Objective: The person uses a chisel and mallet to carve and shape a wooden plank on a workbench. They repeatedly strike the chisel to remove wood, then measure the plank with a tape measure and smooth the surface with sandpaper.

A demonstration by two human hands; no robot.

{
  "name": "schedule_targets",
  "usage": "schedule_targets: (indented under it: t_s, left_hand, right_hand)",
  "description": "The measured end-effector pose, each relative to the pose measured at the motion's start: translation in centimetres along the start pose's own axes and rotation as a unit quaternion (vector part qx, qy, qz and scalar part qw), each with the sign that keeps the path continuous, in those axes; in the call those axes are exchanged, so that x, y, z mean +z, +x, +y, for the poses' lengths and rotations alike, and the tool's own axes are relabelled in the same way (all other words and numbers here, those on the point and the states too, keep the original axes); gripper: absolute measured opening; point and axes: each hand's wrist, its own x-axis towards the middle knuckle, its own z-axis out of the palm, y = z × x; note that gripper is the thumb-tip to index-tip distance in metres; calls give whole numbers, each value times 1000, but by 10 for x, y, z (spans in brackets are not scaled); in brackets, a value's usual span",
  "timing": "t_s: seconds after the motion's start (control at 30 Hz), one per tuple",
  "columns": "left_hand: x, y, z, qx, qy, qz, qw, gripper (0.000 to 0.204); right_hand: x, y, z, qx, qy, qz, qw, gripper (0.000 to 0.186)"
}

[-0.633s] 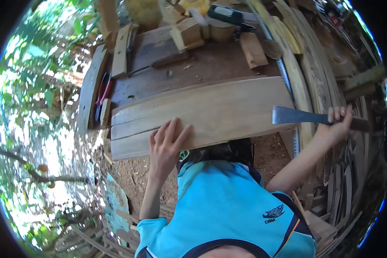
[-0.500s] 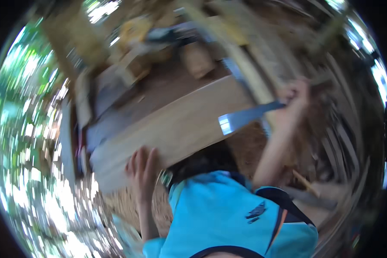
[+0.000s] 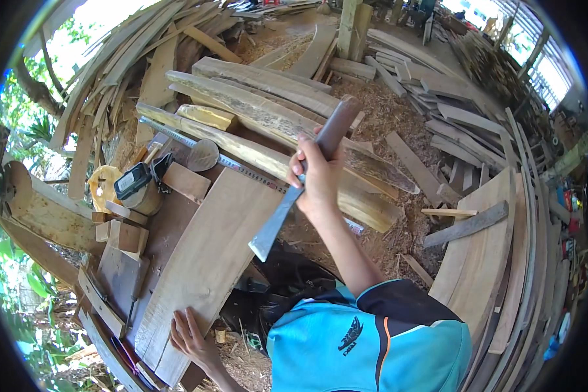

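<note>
A wide, flat wooden board [image 3: 206,251] lies slantwise in front of me. My left hand [image 3: 193,336] rests on its near end, fingers apart. In my right hand [image 3: 320,173], held above the far part of the board, is a chisel [image 3: 277,222]. My fingers wrap around the chisel where the brown wooden handle meets the metal. Its wide, flaring blade points down and toward me, over the board's right edge; whether the tip touches the wood I cannot tell.
Beyond the board lie long timbers [image 3: 242,98] with a measuring strip [image 3: 245,168] beside them. Wood blocks [image 3: 123,236] and a black boxy device [image 3: 134,181] stand at left. A slim tool [image 3: 136,287] lies beside the board. Plank piles [image 3: 464,137] fill the right; shavings cover the ground.
My view has swung and is now sharp instead of blurred. The chisel has tilted more upright, its handle now pointing up and away. My left hand stays on the board.
</note>
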Motion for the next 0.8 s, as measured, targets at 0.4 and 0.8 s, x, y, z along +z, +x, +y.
schedule_targets:
  t_s: [0.4, 0.8]
  left_hand:
    - [-7, 18, -30, 6, -103, -6, 995, 63]
    - [-43, 45, -40, -24, -196, -108, 974, 56]
  right_hand:
    - [-8, -34, 123, 224, -39, -32, 973, 20]
    - [-16, -16, 105, 217, -498, -144, 827, 31]
